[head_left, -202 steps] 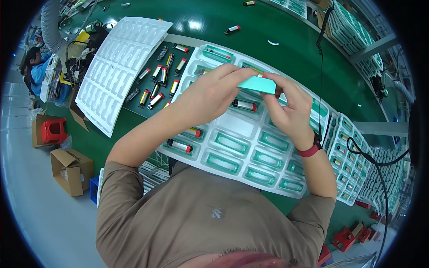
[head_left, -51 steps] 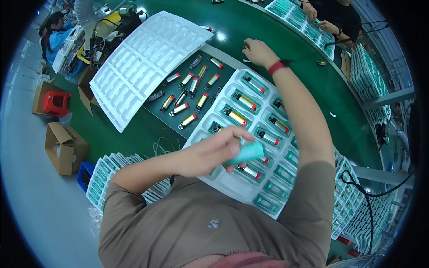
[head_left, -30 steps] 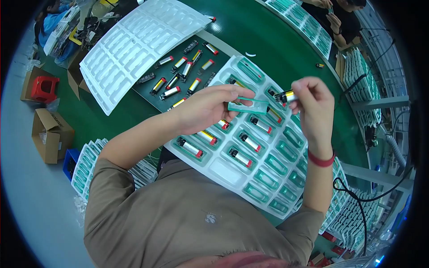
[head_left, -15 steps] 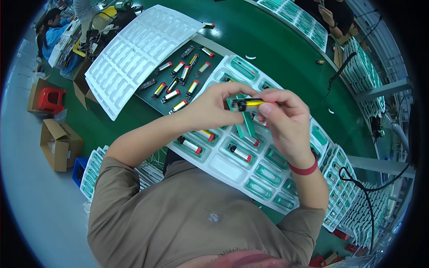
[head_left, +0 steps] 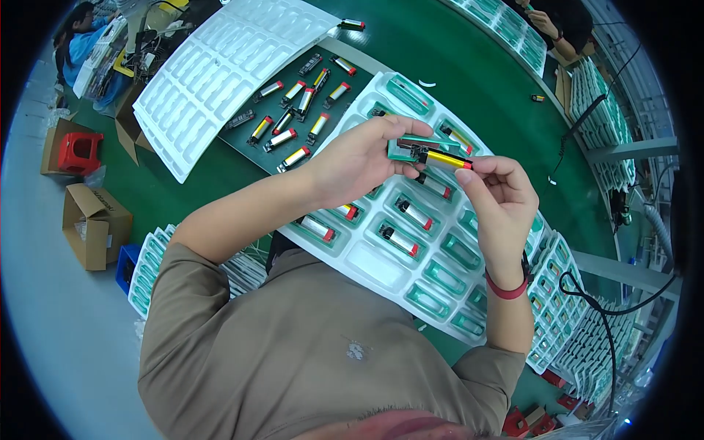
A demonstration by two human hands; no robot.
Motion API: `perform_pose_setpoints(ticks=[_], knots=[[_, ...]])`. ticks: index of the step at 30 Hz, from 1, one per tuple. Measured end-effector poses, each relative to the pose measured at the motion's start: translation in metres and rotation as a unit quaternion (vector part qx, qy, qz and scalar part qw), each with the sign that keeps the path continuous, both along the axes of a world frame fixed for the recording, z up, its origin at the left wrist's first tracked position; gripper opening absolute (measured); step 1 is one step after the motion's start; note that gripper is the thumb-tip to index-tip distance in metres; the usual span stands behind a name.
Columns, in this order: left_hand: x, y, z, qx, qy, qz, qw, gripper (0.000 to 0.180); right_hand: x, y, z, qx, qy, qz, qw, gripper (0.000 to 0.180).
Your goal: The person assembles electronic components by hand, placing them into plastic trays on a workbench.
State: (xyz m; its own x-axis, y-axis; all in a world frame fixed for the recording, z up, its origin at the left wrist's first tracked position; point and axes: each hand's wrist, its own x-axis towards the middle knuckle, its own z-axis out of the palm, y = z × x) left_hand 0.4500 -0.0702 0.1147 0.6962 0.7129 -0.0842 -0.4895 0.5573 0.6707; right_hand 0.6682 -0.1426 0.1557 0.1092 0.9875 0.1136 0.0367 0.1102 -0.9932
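My left hand (head_left: pixel 359 163) grips a green plastic shell (head_left: pixel 400 151) between thumb and fingers. Between thumb and fingertips, my right hand (head_left: pixel 506 209) pinches the red end of a small yellow battery cell (head_left: pixel 445 159). The cell's black end lies against the shell; whether it sits inside cannot be made out. Beneath both hands is a white moulded tray (head_left: pixel 372 265). Many of its pockets hold green shells (head_left: pixel 444 279), and several of those contain a silver cell with a red end (head_left: pixel 400 240).
Loose cells (head_left: pixel 280 140) lie scattered on the dark green table at left, beside a stack of empty white trays (head_left: pixel 235 70). More filled trays (head_left: pixel 546 301) are stacked at right. Cardboard boxes (head_left: pixel 95 226) stand on the floor. Another person's hand (head_left: pixel 544 23) shows across the table.
My right hand has moved right and slightly down with the cell, whose yellow side now shows more fully. The green shell in my left hand has turned from upright to nearly level.
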Motion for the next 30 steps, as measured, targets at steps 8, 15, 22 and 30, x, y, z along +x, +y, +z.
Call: perform_pose_setpoints(ticks=[8,15,22,30], knots=[[0.006,-0.002,0.000,0.008,0.011,-0.044,0.999,0.047,-0.005,0.005,-0.016,0.014,-0.080,-0.020,0.997,0.019],[0.005,-0.002,-0.002,0.011,0.020,-0.039,0.999,0.048,-0.009,0.004,-0.016,0.024,-0.084,-0.028,0.996,0.017],[0.008,-0.003,0.000,0.023,0.041,-0.037,0.998,0.050,-0.008,0.006,-0.021,0.021,-0.071,-0.019,0.997,0.015],[0.006,-0.007,0.004,0.159,0.156,-0.044,0.974,0.036,-0.008,0.007,-0.019,0.279,-0.371,-0.058,0.884,0.030]])
